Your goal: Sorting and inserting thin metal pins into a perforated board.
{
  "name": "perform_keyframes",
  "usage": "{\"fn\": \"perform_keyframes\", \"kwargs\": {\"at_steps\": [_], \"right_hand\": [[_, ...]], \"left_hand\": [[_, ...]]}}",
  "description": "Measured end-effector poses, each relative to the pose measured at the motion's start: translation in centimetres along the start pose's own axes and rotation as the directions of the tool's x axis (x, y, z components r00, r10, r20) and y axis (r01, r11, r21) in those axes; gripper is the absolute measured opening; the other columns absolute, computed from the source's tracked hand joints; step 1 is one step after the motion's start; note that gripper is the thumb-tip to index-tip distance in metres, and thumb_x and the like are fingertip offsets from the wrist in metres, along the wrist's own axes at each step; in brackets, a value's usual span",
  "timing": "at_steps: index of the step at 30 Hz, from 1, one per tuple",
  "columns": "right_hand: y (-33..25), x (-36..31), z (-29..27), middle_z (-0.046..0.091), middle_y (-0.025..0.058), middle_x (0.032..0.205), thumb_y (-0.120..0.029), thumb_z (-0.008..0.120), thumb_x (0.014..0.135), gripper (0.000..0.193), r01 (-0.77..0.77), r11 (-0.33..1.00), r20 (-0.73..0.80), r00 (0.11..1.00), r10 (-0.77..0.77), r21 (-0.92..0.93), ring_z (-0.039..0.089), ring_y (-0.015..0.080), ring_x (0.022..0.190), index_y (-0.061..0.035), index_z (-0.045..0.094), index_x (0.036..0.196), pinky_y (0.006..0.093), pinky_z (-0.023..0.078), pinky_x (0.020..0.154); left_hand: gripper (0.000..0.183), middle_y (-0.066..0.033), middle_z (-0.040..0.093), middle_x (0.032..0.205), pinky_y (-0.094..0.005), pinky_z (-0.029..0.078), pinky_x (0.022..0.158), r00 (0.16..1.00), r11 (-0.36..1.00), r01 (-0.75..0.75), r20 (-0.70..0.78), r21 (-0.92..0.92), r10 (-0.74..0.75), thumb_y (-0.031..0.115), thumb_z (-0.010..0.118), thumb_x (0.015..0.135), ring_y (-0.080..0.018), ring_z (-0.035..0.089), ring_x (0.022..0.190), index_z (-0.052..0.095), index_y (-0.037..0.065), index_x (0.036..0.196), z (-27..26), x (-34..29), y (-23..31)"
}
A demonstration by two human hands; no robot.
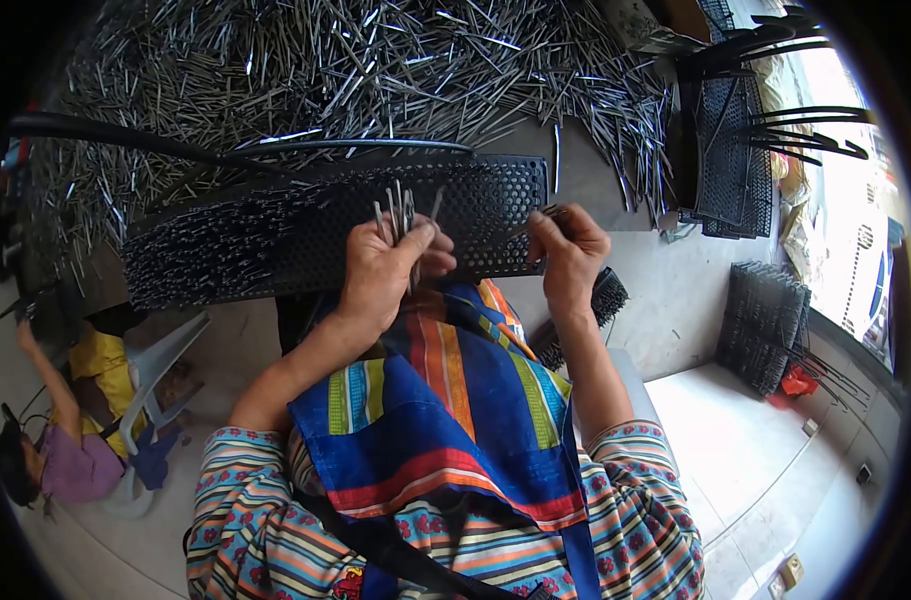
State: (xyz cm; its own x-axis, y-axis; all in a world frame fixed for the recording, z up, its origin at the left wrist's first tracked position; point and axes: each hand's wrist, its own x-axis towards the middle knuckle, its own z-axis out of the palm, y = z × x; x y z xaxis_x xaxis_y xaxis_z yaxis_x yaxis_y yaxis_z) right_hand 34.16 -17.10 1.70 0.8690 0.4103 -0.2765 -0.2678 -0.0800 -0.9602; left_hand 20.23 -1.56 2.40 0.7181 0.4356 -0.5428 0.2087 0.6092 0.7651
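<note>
My left hand (380, 265) is closed around several thin metal strips (396, 205) that point up and away from me. It hovers over the middle of a long black perforated panel (505, 190) lying across my lap. The panel's left part is packed with dark upright strips (210, 250), while the bare holes show on its right part. Near the panel's right end, my right hand (573, 250) is pinched, thumb against fingers. A small dark bit shows at its fingertips, too little to name.
A wide heap of loose metal strips (305, 70) covers the far surface. Black perforated panels with hooks (725, 140) hang at the far right, above stacked dark panels (765, 320) on the floor. At left, a person in purple (80, 465) sits by a grey chair (145, 400).
</note>
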Motion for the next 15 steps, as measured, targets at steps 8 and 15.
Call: {"fn": "perform_keyframes", "kwargs": {"at_steps": [8, 15], "right_hand": [[-1.0, 4.5, 0.5, 0.059, 0.0013, 0.072, 0.008, 0.069, 0.076, 0.01, 0.518, 0.809, 0.016, 0.845, -0.535, -0.279, 0.05, 0.005, 0.06, 0.0022, 0.065, 0.083, 0.0195, 0.039, 0.052], [-0.4, 4.8, 1.3, 0.061, 0.0084, 0.073, 0.006, 0.073, 0.071, 0.013, 0.649, 0.647, 0.181, 0.748, -0.638, -0.4, 0.057, 0.0141, 0.061, 0.0019, 0.065, 0.081, 0.0245, 0.044, 0.055]], "left_hand": [[0.016, -0.0096, 0.067, 0.083, -0.0256, 0.055, 0.063, 0.846, 0.9, 0.418, 0.307, 0.126, -0.436, -0.001, 0.052, 0.091, -0.0142, 0.065, 0.066, 0.061, -0.001, 0.104, -1.9, -2.6, -2.1], [0.017, -0.0106, 0.067, 0.085, -0.0275, 0.057, 0.064, 0.912, 0.927, 0.371, 0.21, -0.056, -0.352, 0.0, 0.051, 0.091, -0.0157, 0.066, 0.068, 0.061, 0.0, 0.105, -0.5, -2.3, -1.2]]}}
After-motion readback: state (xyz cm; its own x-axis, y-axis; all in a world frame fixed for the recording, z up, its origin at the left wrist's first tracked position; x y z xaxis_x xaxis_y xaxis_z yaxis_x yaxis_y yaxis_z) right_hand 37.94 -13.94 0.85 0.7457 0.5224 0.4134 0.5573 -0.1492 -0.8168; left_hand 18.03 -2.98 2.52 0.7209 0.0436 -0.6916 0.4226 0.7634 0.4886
